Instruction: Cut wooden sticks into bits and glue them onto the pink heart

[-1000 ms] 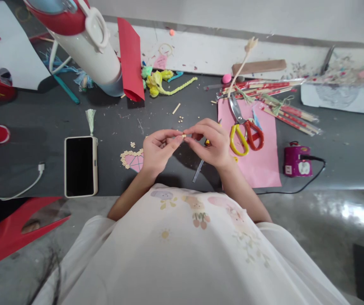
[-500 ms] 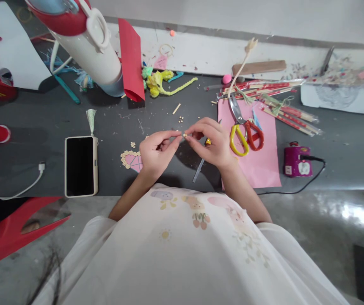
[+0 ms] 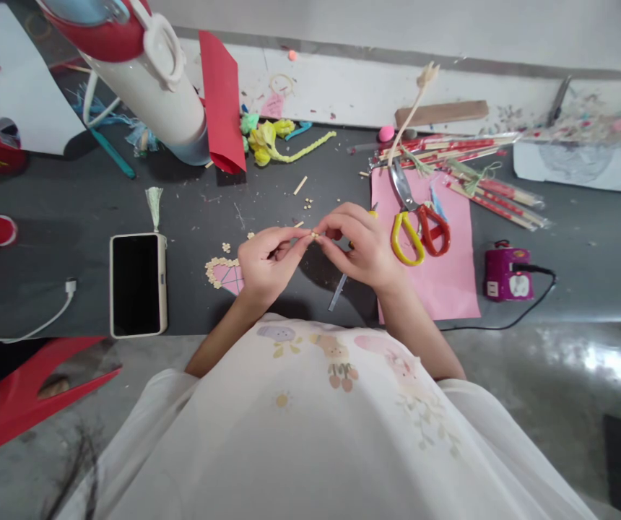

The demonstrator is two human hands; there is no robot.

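Above the dark table (image 3: 72,195), my left hand (image 3: 267,261) and my right hand (image 3: 362,244) meet fingertip to fingertip. Both pinch a tiny pale piece (image 3: 315,235) between thumb and forefinger. My right hand also seems to hold something yellow, mostly hidden by the fingers. A pink heart shape edged with small pale pieces (image 3: 224,273) lies on the table just left of my left hand. A thin grey strip (image 3: 337,292) lies under my right wrist. A few loose pale bits (image 3: 307,204) lie beyond my hands.
Scissors with yellow and red handles (image 3: 413,217) rest on pink paper (image 3: 440,282). A phone (image 3: 137,283) lies at left, a white and red flask (image 3: 148,72) behind it, red paper (image 3: 221,97), a purple device with cable (image 3: 508,274), and red-striped sticks (image 3: 478,180) at right.
My fingertips have closed a little closer together around the tiny piece; the hands stay in nearly the same place.
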